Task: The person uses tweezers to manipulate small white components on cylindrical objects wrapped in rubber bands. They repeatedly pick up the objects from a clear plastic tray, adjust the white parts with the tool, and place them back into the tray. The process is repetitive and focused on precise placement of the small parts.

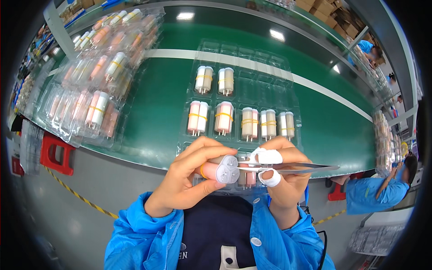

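My left hand is closed round a bundle of pink and grey cylinders with a yellow band, its pale end caps turned toward my right. Metal tweezers are pinched between the fingers of my right hand; their points reach the end caps, though I cannot tell if they grip anything there. White tape wraps a finger and the thumb of that hand. Just beyond both hands lies a clear compartmented tray, with several banded cylinder bundles in its pockets, pins toward me.
Stacked clear trays of similar bundles stand on the left of the green table. A red stool is below its left edge. At the far right a person in blue works by more stacked trays.
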`<action>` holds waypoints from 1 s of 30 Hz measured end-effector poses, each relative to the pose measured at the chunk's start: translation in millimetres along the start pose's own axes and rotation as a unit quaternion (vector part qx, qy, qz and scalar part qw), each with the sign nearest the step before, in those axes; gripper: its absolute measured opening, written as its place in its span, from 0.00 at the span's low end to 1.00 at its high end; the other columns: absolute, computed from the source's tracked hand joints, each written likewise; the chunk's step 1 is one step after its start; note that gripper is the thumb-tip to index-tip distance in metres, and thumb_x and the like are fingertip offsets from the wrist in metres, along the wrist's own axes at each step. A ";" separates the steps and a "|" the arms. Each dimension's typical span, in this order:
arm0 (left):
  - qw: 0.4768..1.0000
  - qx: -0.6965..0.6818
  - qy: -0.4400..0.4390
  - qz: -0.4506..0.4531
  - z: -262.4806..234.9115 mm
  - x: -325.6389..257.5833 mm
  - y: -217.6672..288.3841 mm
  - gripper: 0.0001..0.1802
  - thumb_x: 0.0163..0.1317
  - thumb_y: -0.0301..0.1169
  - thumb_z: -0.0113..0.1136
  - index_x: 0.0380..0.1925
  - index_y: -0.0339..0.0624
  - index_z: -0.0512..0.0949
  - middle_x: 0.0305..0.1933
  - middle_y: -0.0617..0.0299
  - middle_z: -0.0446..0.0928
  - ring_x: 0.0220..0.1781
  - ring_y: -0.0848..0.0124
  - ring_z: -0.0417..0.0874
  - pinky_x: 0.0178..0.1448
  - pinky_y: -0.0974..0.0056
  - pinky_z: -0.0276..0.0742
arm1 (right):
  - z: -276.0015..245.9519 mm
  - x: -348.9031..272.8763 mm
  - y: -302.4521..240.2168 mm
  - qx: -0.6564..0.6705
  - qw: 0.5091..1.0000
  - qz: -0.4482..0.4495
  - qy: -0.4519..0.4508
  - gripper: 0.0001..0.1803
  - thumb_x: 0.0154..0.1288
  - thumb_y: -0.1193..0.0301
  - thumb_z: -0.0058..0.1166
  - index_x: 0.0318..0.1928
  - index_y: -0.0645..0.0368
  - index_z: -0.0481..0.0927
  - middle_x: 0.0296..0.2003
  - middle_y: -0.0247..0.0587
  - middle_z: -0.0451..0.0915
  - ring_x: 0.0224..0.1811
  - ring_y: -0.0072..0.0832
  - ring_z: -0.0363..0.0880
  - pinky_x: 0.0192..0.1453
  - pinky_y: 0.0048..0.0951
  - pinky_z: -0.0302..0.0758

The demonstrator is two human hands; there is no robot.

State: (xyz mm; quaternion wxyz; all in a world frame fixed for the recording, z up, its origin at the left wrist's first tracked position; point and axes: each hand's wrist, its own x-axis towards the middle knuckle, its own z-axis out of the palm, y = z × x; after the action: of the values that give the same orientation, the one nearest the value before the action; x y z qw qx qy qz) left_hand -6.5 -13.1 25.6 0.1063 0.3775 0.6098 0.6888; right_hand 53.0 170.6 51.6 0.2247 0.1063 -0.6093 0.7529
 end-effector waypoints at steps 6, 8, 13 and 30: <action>1.000 0.021 -0.003 0.011 0.9 -0.7 -1.4 0.24 0.56 0.30 0.65 0.52 0.32 0.74 0.47 0.52 0.72 0.49 0.63 0.75 0.53 0.63 0.70 | -0.7 -2.4 1.6 -0.082 0.997 0.004 -0.008 0.11 0.50 0.80 0.64 0.37 0.67 0.83 0.33 0.50 0.82 0.35 0.30 0.82 0.37 0.26 0.78; 1.000 0.023 -0.002 0.011 0.8 -0.9 -1.8 0.24 0.56 0.31 0.65 0.52 0.32 0.74 0.47 0.52 0.72 0.49 0.63 0.75 0.53 0.63 0.70 | -0.6 -2.3 1.1 -0.087 0.996 0.010 -0.010 0.11 0.50 0.80 0.64 0.37 0.67 0.83 0.33 0.50 0.82 0.35 0.30 0.82 0.37 0.26 0.78; 1.000 0.027 -0.001 0.014 0.6 -1.7 -1.6 0.24 0.56 0.30 0.64 0.52 0.32 0.74 0.47 0.52 0.72 0.50 0.63 0.75 0.54 0.63 0.70 | -1.5 3.4 -1.4 -0.135 0.989 -0.034 -0.051 0.11 0.51 0.80 0.63 0.37 0.67 0.83 0.34 0.50 0.82 0.34 0.30 0.82 0.37 0.26 0.78; 0.999 0.044 0.008 0.016 1.4 -2.2 -0.3 0.24 0.53 0.26 0.64 0.52 0.33 0.75 0.46 0.52 0.72 0.48 0.61 0.75 0.52 0.62 0.71 | -4.7 3.2 4.9 -0.103 0.992 -0.046 -0.054 0.09 0.53 0.81 0.61 0.37 0.67 0.82 0.33 0.49 0.82 0.34 0.29 0.82 0.37 0.25 0.78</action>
State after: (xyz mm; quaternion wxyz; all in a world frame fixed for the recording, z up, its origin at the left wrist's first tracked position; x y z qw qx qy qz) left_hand -4.1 -13.3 24.5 0.0741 0.3862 0.6341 0.6658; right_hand 48.4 175.0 47.6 0.2355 0.1509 -0.6893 0.6683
